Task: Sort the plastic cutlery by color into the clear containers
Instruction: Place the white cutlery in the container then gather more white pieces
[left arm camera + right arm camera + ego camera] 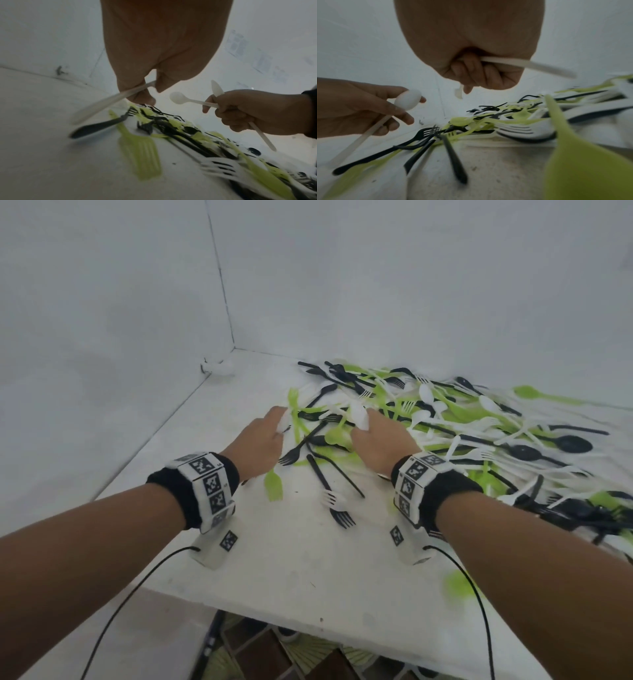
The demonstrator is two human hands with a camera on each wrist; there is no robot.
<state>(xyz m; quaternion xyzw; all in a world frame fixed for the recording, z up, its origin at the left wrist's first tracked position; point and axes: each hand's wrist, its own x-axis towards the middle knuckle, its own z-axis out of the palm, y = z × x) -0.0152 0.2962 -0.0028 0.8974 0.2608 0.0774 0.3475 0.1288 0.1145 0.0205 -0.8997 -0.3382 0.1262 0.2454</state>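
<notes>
White table (239,542) set into a white-walled corner, strewn with a pile of cutlery (445,422) in black, green and white: too tangled and blurred to count. No clear containers in any view. Left hand (260,440) curled round one white spoon (407,100), bowl hidden in the head view, plain from the right wrist. Right hand (380,440) fisted on two white pieces (217,97), a spoon and another with a pointed tip, separable only from the left wrist.

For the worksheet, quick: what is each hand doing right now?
Left hand: closed round a white spoon.
Right hand: closed round white cutlery, including a spoon.
</notes>
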